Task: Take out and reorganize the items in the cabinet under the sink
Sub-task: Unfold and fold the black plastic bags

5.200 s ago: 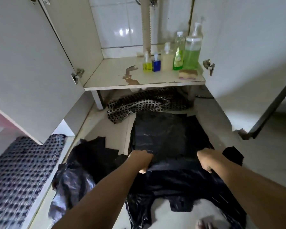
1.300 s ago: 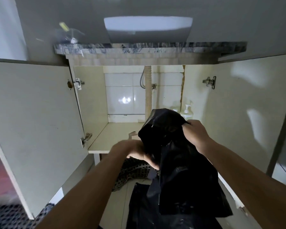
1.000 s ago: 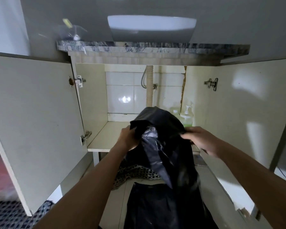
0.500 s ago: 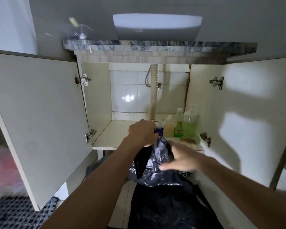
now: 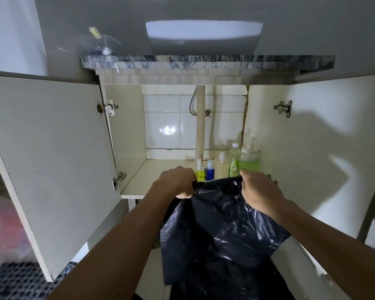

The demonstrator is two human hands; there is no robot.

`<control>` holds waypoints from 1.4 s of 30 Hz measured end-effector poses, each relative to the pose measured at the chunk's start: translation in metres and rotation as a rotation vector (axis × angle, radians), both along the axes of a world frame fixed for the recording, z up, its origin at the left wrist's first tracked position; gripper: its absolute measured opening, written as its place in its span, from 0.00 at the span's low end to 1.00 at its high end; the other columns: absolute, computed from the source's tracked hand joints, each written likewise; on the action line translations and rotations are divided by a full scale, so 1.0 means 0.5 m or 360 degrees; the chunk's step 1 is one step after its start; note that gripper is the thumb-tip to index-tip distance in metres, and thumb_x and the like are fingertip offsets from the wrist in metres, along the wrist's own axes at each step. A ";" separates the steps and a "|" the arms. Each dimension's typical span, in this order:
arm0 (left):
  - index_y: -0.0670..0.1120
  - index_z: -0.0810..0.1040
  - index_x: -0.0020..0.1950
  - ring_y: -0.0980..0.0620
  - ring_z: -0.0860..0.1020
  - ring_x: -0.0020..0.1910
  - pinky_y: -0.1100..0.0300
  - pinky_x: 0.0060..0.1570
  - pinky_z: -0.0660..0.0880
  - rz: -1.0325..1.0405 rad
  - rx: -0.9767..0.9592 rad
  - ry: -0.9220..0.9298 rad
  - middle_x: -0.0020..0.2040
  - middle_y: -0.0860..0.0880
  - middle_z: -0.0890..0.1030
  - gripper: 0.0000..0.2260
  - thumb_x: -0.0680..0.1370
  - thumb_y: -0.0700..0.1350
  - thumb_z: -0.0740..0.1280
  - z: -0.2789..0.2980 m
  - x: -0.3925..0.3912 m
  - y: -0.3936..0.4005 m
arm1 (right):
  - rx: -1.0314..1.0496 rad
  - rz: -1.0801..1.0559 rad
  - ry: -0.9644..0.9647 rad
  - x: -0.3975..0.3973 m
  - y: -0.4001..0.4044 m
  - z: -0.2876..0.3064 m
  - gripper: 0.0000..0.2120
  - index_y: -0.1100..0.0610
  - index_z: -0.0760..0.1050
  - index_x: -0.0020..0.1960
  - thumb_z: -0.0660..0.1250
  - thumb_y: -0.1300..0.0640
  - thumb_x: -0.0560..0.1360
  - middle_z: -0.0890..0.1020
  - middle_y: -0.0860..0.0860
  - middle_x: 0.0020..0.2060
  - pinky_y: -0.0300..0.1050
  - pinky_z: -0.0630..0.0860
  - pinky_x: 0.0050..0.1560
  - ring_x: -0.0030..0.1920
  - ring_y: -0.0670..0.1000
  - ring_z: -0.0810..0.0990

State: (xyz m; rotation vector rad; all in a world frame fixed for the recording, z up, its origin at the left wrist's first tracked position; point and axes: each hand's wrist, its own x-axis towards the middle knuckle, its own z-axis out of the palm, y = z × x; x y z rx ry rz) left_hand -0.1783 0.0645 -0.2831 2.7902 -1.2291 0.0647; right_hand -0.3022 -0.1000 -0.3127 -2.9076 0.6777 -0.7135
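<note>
Both hands grasp the top edge of a black bag (image 5: 221,230): left hand (image 5: 175,184) clenched on its left corner, right hand (image 5: 258,191) on its right. The bag hangs before the open cabinet (image 5: 126,131), above the floor. Bottles (image 5: 234,163) stand at the shelf's (image 5: 152,176) right rear, beside the drain pipe (image 5: 200,126).

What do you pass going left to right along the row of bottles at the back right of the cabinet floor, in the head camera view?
Small yellow liquid bottle → small blue liquid bottle → pale cream bottle with white cap → slim green dish soap bottle → wide clear pump bottle of green liquid.
</note>
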 end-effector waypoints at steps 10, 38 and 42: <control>0.49 0.81 0.58 0.45 0.79 0.48 0.52 0.48 0.78 -0.0045 -0.0228 0.0018 0.51 0.46 0.81 0.15 0.76 0.38 0.61 -0.007 0.008 -0.004 | 0.0293 0.0452 0.0086 -0.043 -0.039 0.034 0.14 0.60 0.68 0.33 0.60 0.61 0.78 0.70 0.51 0.24 0.36 0.60 0.26 0.22 0.46 0.65; 0.48 0.71 0.54 0.44 0.79 0.42 0.55 0.42 0.72 0.0137 -0.0432 -0.0629 0.42 0.47 0.79 0.07 0.77 0.42 0.64 -0.076 -0.022 -0.089 | -0.0513 -0.0027 -0.0295 -0.099 -0.144 -0.004 0.11 0.60 0.76 0.48 0.66 0.66 0.66 0.81 0.56 0.38 0.44 0.65 0.40 0.40 0.61 0.80; 0.47 0.69 0.57 0.43 0.79 0.41 0.55 0.40 0.69 0.0088 -0.0491 -0.0732 0.43 0.47 0.79 0.12 0.76 0.43 0.65 -0.064 -0.038 -0.062 | -0.0400 0.0114 -0.0212 -0.125 -0.141 0.003 0.13 0.60 0.77 0.48 0.67 0.68 0.65 0.81 0.56 0.38 0.43 0.65 0.38 0.40 0.60 0.79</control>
